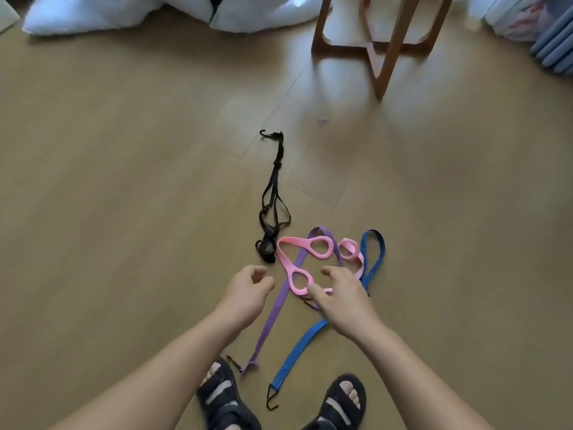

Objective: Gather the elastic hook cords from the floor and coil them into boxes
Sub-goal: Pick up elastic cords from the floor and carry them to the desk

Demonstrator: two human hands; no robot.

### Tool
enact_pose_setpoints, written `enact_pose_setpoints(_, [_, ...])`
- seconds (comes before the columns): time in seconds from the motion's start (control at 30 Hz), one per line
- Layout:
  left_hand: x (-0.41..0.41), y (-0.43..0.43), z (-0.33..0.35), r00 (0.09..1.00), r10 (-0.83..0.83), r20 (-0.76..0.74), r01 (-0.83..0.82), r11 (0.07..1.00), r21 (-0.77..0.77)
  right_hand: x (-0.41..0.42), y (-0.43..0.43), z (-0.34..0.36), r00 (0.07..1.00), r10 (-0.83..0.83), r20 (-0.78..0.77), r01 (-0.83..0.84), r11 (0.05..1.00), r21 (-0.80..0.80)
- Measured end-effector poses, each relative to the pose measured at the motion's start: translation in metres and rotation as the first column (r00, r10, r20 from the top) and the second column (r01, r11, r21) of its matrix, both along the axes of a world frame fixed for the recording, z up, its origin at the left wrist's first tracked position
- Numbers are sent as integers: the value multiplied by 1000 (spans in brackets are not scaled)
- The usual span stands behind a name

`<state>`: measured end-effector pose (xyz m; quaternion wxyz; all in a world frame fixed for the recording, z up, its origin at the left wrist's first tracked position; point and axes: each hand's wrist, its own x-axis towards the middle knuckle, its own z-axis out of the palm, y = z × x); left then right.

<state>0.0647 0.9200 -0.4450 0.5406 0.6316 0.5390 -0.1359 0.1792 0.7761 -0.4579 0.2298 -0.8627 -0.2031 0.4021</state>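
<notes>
Several elastic cords lie tangled on the wooden floor [124,181] in front of me. A black cord [274,193] with a hook at its far end stretches away from the pile. A pink band [296,259] with loops crosses a purple cord [276,311]. A blue striped cord [299,346] ends in a black wire hook near my feet. My left hand [248,293] hovers with loosely curled fingers just left of the purple cord, holding nothing. My right hand [341,299] is spread over the pile, its fingertips at the pink band. No box is in view.
A wooden stool frame [384,48] stands at the back right. White bedding [155,13] lies along the back wall, and stacked grey-blue panels [555,48] sit at the far right. My sandalled feet [223,395] stand at the bottom edge beside the cord ends.
</notes>
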Motion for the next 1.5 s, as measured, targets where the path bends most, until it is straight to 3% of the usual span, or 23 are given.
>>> enact_pose_setpoints(0.1, [13,20,-85,998,55,40,-55,998,-15,3,34,-95,998,-1,-58,-2,999,-46])
enact_pose_setpoints(0.27, [26,47,-203,993,86,82,-84,996,-31,10,90,-230,998,61,-12,-62,996,-70])
enact_pose_setpoints(0.47, [32,67,-291,992,83,99,-85,996,14,10,122,-334,998,57,24,-55,995,-81])
enact_pose_setpoints(0.57, [39,69,-307,992,99,75,-101,995,19,5,118,-353,999,33,-13,-34,997,-64])
enact_pose_setpoints(0.67, [46,60,-302,996,73,49,-68,994,-84,1,106,-338,987,-89,-133,112,979,173])
enact_pose_setpoints(0.8, [60,45,-282,960,252,119,-207,931,-301,-11,78,-298,929,-184,-321,301,878,371])
enact_pose_setpoints(0.9, [72,31,-268,935,272,228,-205,938,-279,-6,43,-295,908,-385,-165,419,842,340])
enact_pose_setpoints(1.0, [81,16,-261,947,188,259,-130,966,-225,14,8,-308,821,-553,144,556,831,21])
enact_pose_setpoints(1.07, [84,8,-261,953,116,279,-46,968,-247,26,-8,-323,816,-553,167,577,791,-201])
enact_pose_setpoints(1.13, [87,3,-267,952,26,304,55,965,-256,33,-14,-335,790,-579,203,613,742,-270])
enact_pose_setpoints(1.27, [91,2,-285,944,-174,278,209,973,-98,44,-13,-354,696,-657,288,716,661,-224])
enact_pose_setpoints(1.43, [101,2,-288,924,-233,303,243,970,4,59,-12,-358,404,-910,89,911,409,50])
enact_pose_setpoints(1.5, [104,3,-280,922,-229,312,230,973,33,64,-10,-347,338,-941,-31,938,334,96])
